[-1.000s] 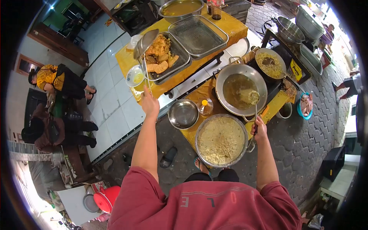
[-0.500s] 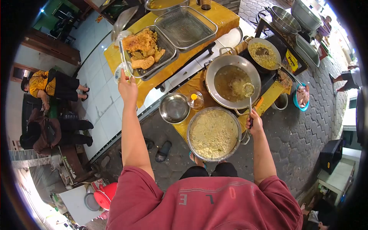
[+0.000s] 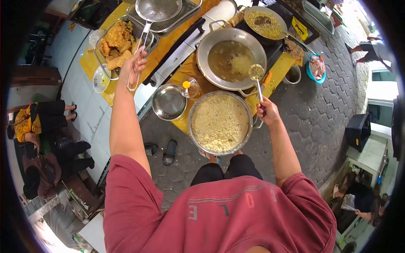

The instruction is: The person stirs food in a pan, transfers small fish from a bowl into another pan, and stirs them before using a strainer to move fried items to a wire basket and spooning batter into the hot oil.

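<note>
My left hand (image 3: 136,67) is closed round the wire handle of a round strainer (image 3: 158,9), whose mesh bowl lies over the wire racks at the top. Fried food (image 3: 118,40) fills the basket beside that hand. My right hand (image 3: 269,111) grips the dark handle of a ladle (image 3: 256,72), its bowl loaded with batter and held over the near right rim of a wok (image 3: 203,63). Oil with a pale, bubbling patch (image 3: 241,63) is in the wok. Nearer my body is a large pot of lumpy batter (image 3: 220,122).
An empty metal bowl (image 3: 169,102) and a yellow-capped bottle (image 3: 192,88) stand left of the batter pot. A second pan (image 3: 265,22) of frying food is at the upper right, near a blue basin (image 3: 315,68). People are at the far left (image 3: 27,122) and right.
The strainer has come over the racks, held in my left hand, which has tongs no longer clearly visible. The view has shifted, and the ladle has moved out toward the wok's rim.
</note>
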{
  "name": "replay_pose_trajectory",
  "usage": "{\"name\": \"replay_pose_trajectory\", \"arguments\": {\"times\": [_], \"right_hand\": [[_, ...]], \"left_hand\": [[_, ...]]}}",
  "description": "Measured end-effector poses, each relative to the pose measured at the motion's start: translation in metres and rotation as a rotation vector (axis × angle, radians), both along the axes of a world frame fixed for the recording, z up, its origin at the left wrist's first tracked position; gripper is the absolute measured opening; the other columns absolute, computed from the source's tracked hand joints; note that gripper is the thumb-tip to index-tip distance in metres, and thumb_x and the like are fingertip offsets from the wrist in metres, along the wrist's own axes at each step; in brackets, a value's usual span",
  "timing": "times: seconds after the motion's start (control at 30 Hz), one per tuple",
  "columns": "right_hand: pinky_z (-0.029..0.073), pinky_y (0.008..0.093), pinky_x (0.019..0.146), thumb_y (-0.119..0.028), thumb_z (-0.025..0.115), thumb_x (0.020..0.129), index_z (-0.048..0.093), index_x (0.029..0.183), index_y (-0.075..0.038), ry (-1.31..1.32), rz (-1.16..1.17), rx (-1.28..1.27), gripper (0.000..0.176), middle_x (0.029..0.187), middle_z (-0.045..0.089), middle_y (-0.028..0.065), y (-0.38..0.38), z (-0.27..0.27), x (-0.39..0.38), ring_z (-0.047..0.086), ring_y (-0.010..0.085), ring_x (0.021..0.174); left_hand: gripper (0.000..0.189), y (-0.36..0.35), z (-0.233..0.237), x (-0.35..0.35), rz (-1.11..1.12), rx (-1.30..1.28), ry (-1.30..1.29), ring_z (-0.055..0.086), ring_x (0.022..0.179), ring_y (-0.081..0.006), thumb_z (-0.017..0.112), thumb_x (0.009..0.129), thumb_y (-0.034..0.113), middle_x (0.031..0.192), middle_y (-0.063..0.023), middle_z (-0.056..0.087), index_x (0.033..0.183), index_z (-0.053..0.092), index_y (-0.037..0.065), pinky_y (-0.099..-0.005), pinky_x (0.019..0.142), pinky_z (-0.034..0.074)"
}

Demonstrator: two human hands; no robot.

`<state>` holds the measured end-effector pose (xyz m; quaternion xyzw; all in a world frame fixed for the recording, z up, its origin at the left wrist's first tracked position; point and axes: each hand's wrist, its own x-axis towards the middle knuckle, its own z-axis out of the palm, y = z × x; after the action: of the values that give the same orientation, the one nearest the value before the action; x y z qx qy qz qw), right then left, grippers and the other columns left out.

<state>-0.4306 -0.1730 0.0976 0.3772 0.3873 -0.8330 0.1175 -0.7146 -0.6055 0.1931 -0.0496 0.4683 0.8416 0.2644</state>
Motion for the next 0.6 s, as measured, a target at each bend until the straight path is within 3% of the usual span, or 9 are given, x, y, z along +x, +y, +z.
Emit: {"name": "replay_pose_trajectory", "arguments": {"times": [0.13, 0.2, 0.37, 0.4, 0.43, 0.47, 0.53, 0.57, 0.6], "right_hand": [[0.031, 0.0206, 0.038, -0.007, 0.039, 0.086, 0.032, 0.128, -0.007, -0.043, 0.045, 0.036, 0.043, 0.066, 0.047, 0.0025, -0.011, 0.018, 0.025, 0.039, 0.008, 0.046], [0.029, 0.0211, 0.036, -0.007, 0.039, 0.086, 0.029, 0.13, -0.007, -0.041, 0.193, 0.013, 0.045, 0.065, 0.047, 0.0024, -0.018, 0.024, 0.043, 0.038, 0.0077, 0.043], [0.027, 0.0221, 0.032, -0.008, 0.041, 0.084, 0.04, 0.126, -0.009, -0.234, 0.376, 0.124, 0.042, 0.063, 0.047, 0.0014, -0.035, -0.017, 0.089, 0.034, 0.0069, 0.04], [0.033, 0.0254, 0.036, -0.009, 0.042, 0.083, 0.041, 0.125, -0.01, -0.293, 0.511, 0.296, 0.042, 0.064, 0.049, 0.0041, -0.037, -0.033, 0.097, 0.041, 0.0106, 0.043], [0.039, 0.0286, 0.039, -0.011, 0.043, 0.082, 0.043, 0.124, -0.01, -0.351, 0.646, 0.469, 0.043, 0.064, 0.052, 0.0068, -0.039, -0.048, 0.105, 0.049, 0.0142, 0.047], [0.039, 0.0286, 0.039, -0.011, 0.043, 0.082, 0.043, 0.124, -0.01, -0.36, 0.658, 0.465, 0.043, 0.064, 0.052, 0.0068, -0.039, -0.064, 0.114, 0.049, 0.0142, 0.047], [0.045, 0.0371, 0.047, -0.011, 0.041, 0.08, 0.047, 0.121, -0.014, -0.016, 1.083, 1.195, 0.042, 0.065, 0.056, 0.0121, -0.041, -0.082, 0.123, 0.057, 0.027, 0.053], [0.048, 0.0426, 0.067, -0.012, 0.043, 0.079, 0.044, 0.123, -0.014, -0.057, 1.253, 1.292, 0.044, 0.079, 0.059, 0.019, -0.043, -0.082, 0.124, 0.06, 0.0359, 0.077], [0.048, 0.0426, 0.067, -0.012, 0.043, 0.079, 0.044, 0.123, -0.014, -0.048, 1.265, 1.285, 0.044, 0.079, 0.059, 0.019, -0.048, -0.075, 0.121, 0.06, 0.0359, 0.077]], "left_hand": [[0.05, -0.01, -0.017, -0.025, -0.226, 0.561, -0.085, 0.052, 0.082, -0.0238, 0.039, 0.091, 0.026, 0.111, -0.0216, 0.046, 0.126, 0.026, -0.009, -0.0275, 0.057, 0.051], [0.068, -0.011, -0.006, -0.014, -0.091, 0.644, -0.072, 0.048, 0.096, -0.0352, 0.034, 0.089, 0.041, 0.123, -0.0305, 0.033, 0.128, 0.016, -0.011, -0.0347, 0.065, 0.052], [0.085, -0.043, -0.016, 0.012, 0.069, 0.763, -0.015, 0.04, 0.108, -0.0398, 0.034, 0.084, 0.055, 0.129, -0.032, 0.022, 0.13, 0.006, -0.011, -0.0423, 0.073, 0.051], [0.088, -0.042, -0.012, 0.023, 0.058, 0.803, 0.013, 0.037, 0.112, -0.0389, 0.035, 0.083, 0.056, 0.128, -0.0305, 0.022, 0.129, 0.006, -0.013, -0.0422, 0.075, 0.05], [0.086, -0.044, -0.012, 0.032, 0.067, 0.899, -0.005, 0.03, 0.118, -0.0451, 0.028, 0.083, 0.06, 0.135, -0.0316, 0.008, 0.134, -0.003, -0.002, -0.0541, 0.079, 0.046], [0.086, -0.043, -0.009, 0.044, 0.081, 0.897, -0.012, 0.03, 0.118, -0.0451, 0.028, 0.083, 0.06, 0.135, -0.0316, 0.008, 0.134, -0.003, -0.002, -0.0541, 0.079, 0.046], [0.084, -0.036, 0.002, 0.075, 0.217, 0.834, 0.008, 0.023, 0.122, -0.0457, 0.028, 0.083, 0.061, 0.136, -0.0302, 0.006, 0.136, -0.004, 0.005, -0.0569, 0.086, 0.04], [0.082, -0.032, 0.007, 0.096, 0.278, 0.853, 0.004, 0.017, 0.125, -0.0447, 0.03, 0.082, 0.061, 0.137, -0.0289, 0.003, 0.137, -0.004, 0.01, -0.0568, 0.095, 0.032], [0.082, -0.026, 0.011, 0.118, 0.29, 0.846, 0.006, 0.017, 0.125, -0.0447, 0.03, 0.082, 0.061, 0.137, -0.0289, 0.003, 0.137, -0.004, 0.01, -0.0568, 0.095, 0.032]]}}
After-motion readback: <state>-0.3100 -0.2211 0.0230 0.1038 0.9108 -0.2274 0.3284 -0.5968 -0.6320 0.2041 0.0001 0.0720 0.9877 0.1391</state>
